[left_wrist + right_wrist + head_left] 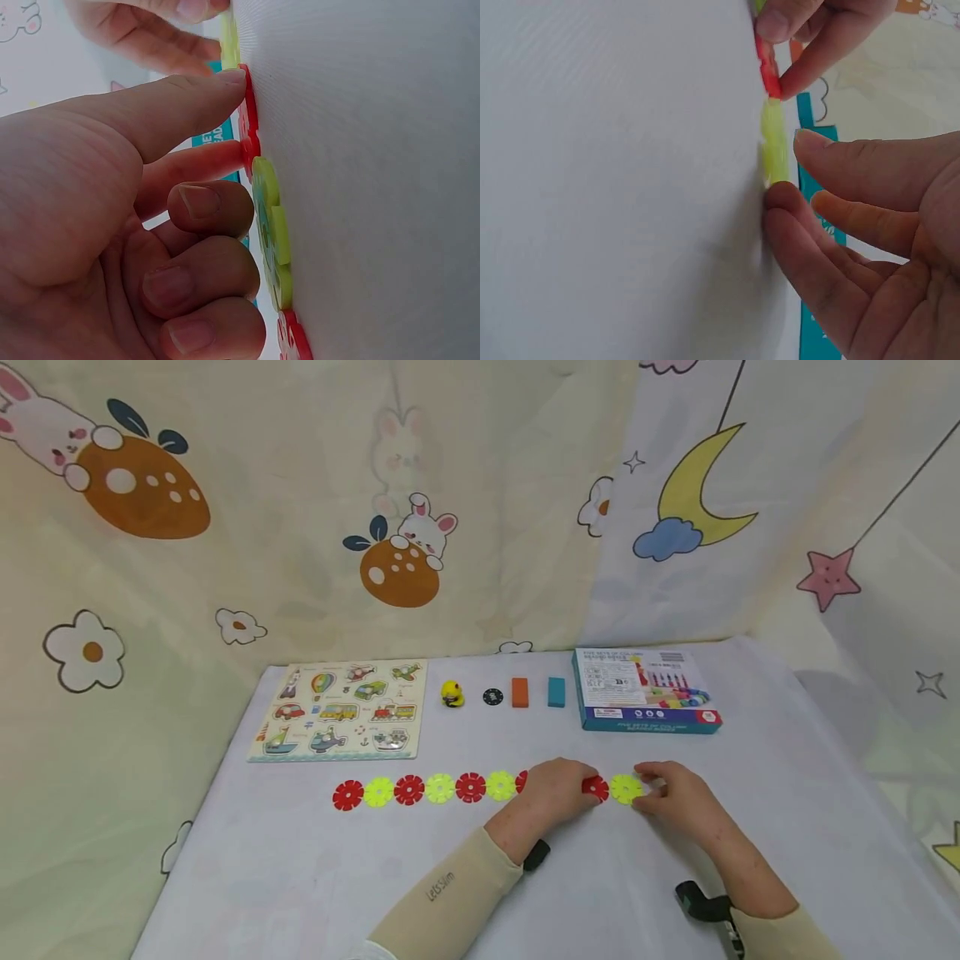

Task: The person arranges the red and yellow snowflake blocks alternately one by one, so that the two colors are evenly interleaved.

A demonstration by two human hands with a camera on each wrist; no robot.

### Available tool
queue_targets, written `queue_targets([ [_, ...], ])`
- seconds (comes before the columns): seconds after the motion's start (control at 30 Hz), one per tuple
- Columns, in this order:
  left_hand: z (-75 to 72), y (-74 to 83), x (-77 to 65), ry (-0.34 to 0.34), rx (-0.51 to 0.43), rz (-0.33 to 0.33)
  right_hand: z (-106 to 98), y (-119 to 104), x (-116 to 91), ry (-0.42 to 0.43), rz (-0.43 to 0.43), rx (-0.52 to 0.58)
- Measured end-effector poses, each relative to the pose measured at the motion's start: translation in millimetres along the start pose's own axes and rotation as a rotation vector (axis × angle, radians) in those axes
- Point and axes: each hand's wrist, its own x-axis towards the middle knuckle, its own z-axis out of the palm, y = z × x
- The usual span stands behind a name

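Notched plastic discs, red and yellow-green by turns, form a row flat on the white cloth. Thumb and index finger of my left hand pinch opposite edges of the red disc, second from the row's right end; the other fingers curl beneath the palm. This hand hides part of the row in the head view. At the right end lies a yellow disc. My right hand is at its outer edge, fingertips right at the rim, thumb spread apart from the fingers.
Behind the row stand a picture puzzle board, a yellow toy figure, a black round chip, an orange block, a blue block and a boxed bead set. A patterned curtain hangs behind the table.
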Motion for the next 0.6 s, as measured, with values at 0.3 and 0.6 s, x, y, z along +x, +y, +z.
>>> queue_targets([
  [0.3,-0.2,2.8,-1.7,0.000,0.016,0.001,4.6,7.2,4.3,0.001,-0.019,0.000],
  [0.6,-0.7,2.6,-1.5,0.005,0.010,-0.017,3.8,6.0,8.4,-0.001,-0.035,0.057],
])
